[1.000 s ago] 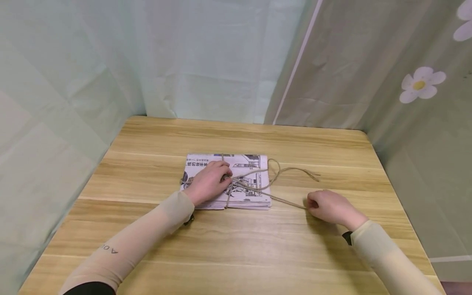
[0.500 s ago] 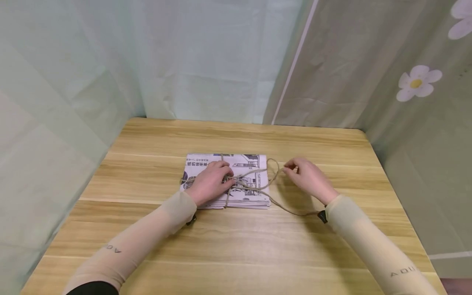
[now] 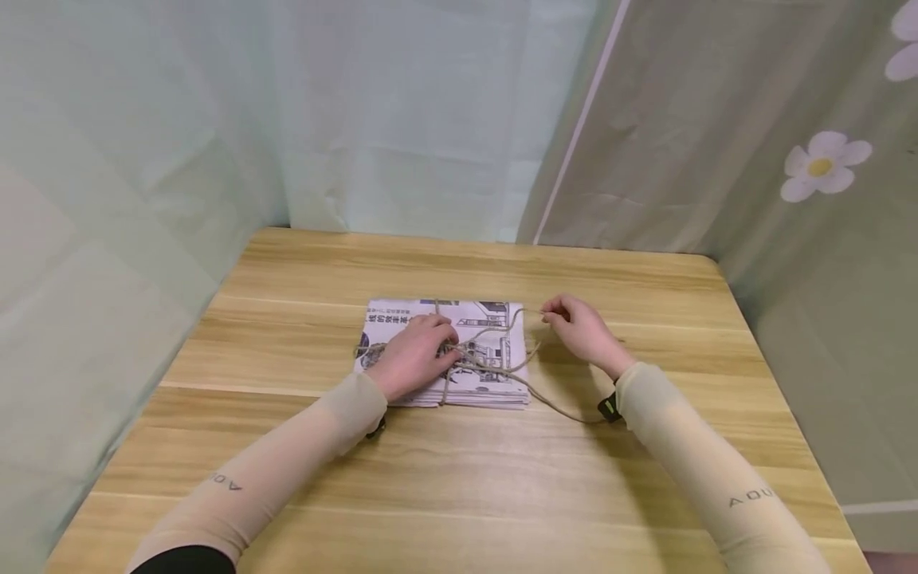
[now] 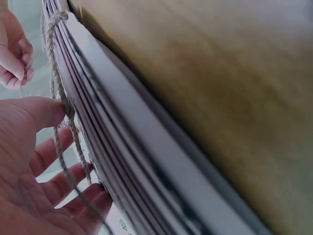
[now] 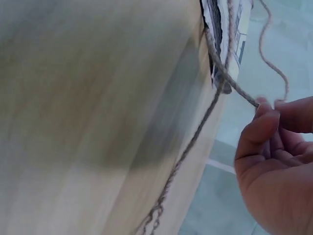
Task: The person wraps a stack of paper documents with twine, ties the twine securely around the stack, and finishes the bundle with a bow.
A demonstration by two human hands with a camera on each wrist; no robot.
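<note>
table [image 3: 459,478]: wooden, light grain; everything listed is borne on it, with pale green cloth hung behind and at both sides.

newspaper stack [image 3: 488,351]: folded flat, laid at the middle of the table; position is unchanged from a second ago.

twine [image 3: 555,406]: jute, crossed over the stack and gathered at its middle; one loose tail is trailed off the near right corner onto the wood. the loop formerly spread wide to the right is now drawn in toward the stack's far right corner.

left hand [image 3: 414,355]: laid palm down on the stack, fingers pressed on the twine crossing; kept there throughout, so the crossing is judged pinned.

right hand [image 3: 577,325]: moved from the near tail, a second ago, up to the loop; a strand is now pinched between thumb and fingertips [image 5: 266,120] just beside the stack's far right corner. a knot is judged under way, not yet tightened.
</note>
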